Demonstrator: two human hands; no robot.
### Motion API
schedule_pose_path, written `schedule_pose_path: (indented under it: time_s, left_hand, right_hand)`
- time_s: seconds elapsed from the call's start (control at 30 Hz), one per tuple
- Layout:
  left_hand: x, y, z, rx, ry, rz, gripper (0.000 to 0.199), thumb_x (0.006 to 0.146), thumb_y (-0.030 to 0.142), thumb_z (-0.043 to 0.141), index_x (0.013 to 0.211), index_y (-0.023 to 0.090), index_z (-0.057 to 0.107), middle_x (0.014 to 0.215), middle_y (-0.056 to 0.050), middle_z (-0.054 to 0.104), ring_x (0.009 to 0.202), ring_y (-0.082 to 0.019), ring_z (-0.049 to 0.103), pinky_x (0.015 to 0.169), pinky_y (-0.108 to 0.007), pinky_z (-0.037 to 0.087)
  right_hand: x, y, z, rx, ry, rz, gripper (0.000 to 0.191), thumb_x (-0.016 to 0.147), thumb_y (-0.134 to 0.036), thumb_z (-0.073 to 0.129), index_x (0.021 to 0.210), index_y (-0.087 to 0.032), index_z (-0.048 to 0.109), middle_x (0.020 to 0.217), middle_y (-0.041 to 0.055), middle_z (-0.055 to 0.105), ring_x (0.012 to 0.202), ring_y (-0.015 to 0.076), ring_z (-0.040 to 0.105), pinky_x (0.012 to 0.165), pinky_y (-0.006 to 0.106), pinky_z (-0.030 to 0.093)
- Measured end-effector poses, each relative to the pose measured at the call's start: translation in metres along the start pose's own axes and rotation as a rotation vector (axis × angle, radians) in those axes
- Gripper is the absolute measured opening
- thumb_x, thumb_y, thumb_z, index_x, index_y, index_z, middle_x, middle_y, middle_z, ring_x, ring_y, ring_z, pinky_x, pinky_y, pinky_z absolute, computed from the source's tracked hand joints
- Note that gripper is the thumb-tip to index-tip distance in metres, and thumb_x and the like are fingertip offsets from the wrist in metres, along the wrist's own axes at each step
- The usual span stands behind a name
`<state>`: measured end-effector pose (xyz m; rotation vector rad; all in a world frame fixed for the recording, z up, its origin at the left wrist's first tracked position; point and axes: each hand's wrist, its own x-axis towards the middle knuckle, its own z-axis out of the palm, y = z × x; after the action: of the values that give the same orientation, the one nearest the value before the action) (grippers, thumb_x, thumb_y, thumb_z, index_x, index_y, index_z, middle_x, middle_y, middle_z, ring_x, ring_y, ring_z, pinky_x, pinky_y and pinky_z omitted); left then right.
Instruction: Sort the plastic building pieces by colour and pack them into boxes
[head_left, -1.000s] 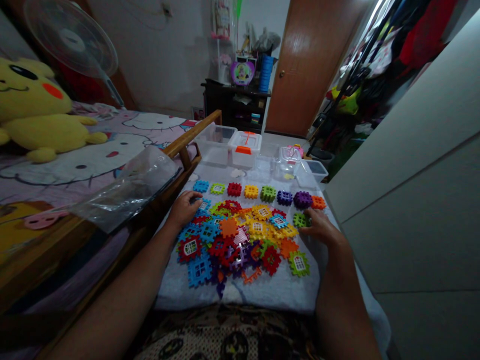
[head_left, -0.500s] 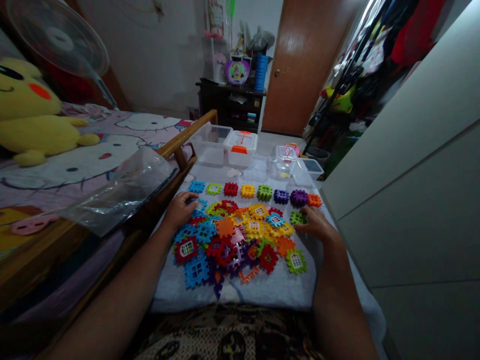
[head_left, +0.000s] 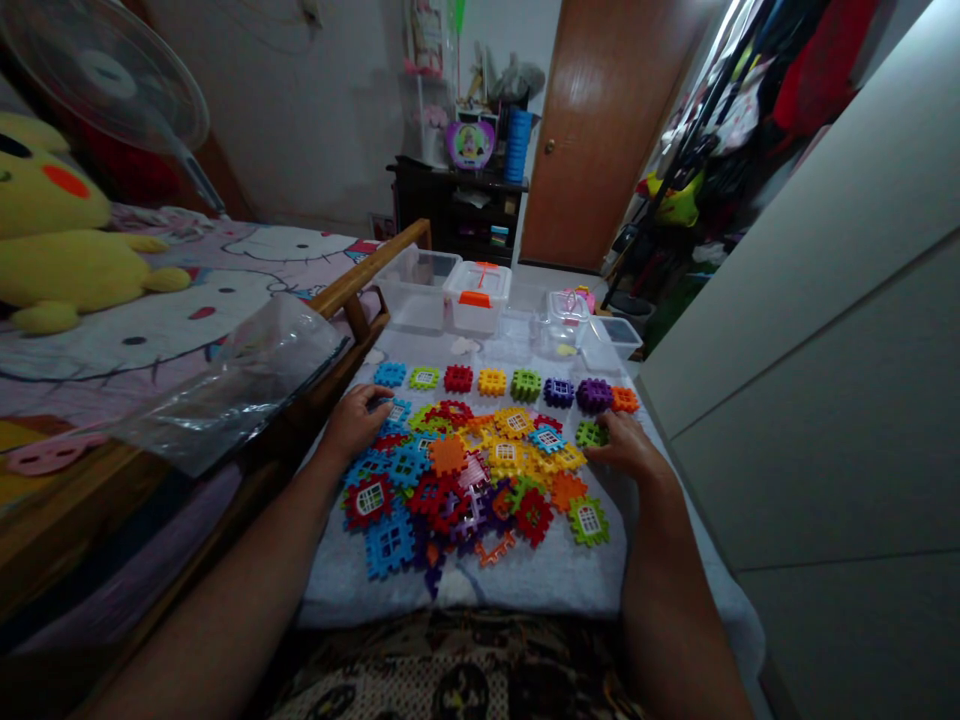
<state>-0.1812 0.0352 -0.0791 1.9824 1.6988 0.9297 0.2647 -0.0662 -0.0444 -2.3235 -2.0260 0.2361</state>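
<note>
My left hand [head_left: 357, 418] rests at the left edge of a loose pile of notched plastic building blocks [head_left: 448, 455]. Its fingers are apart, and the thumb tip touches a blue block with a white window insert [head_left: 398, 413]. On the opposite side, my right hand [head_left: 630, 444] has its fingers and thumb around a green block [head_left: 590, 434] lying on the cloth. Behind the pile runs a row of blocks, among them a blue one [head_left: 390, 374], a red stack [head_left: 458, 379], a green stack [head_left: 526, 385] and a purple stack [head_left: 594, 396].
Clear plastic boxes [head_left: 418, 290] stand at the far end of the cloth-covered table [head_left: 525, 590], one with an orange-latched lid [head_left: 480, 297]. A wooden bed rail [head_left: 371, 268] and a clear plastic bag [head_left: 247, 385] lie left. A pale cabinet [head_left: 825, 400] borders the right side.
The view has shifted very slightly, moving the scene a little left in the picture. Both hands and the blocks keep their places.
</note>
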Motion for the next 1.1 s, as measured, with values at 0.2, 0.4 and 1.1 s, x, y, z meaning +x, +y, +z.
schedule_pose_path:
  time_s: [0.2, 0.4, 1.1]
  left_hand:
    - [0.000, 0.001, -0.001, 0.009, -0.014, -0.009, 0.038, 0.074, 0.043, 0.053, 0.097, 0.017, 0.069, 0.105, -0.009, 0.066, 0.094, -0.025, 0.063, 0.094, -0.039, 0.050]
    - [0.000, 0.002, -0.002, 0.015, -0.021, -0.005, 0.037, 0.075, 0.043, 0.053, 0.097, 0.017, 0.069, 0.105, -0.008, 0.066, 0.097, -0.025, 0.062, 0.094, -0.038, 0.050]
    - [0.000, 0.001, -0.002, -0.011, -0.025, -0.006, 0.038, 0.075, 0.043, 0.053, 0.098, 0.017, 0.068, 0.107, -0.009, 0.066, 0.098, -0.026, 0.063, 0.096, -0.039, 0.049]
  right_hand:
    - [-0.005, -0.003, -0.006, -0.002, -0.005, 0.005, 0.039, 0.070, -0.034, 0.071, 0.104, -0.016, 0.064, 0.105, 0.0136, 0.062, 0.100, 0.0271, 0.056, 0.083, 0.033, 0.042]
    - [-0.007, -0.005, -0.022, 0.034, 0.149, -0.056, 0.043, 0.071, -0.035, 0.070, 0.109, -0.016, 0.063, 0.109, 0.0137, 0.062, 0.102, 0.0283, 0.056, 0.086, 0.037, 0.043]
    - [0.100, -0.101, -0.042, -0.122, 0.030, -0.294, 0.050, 0.072, -0.042, 0.074, 0.114, -0.017, 0.065, 0.114, 0.0137, 0.062, 0.104, 0.0288, 0.057, 0.087, 0.035, 0.043]
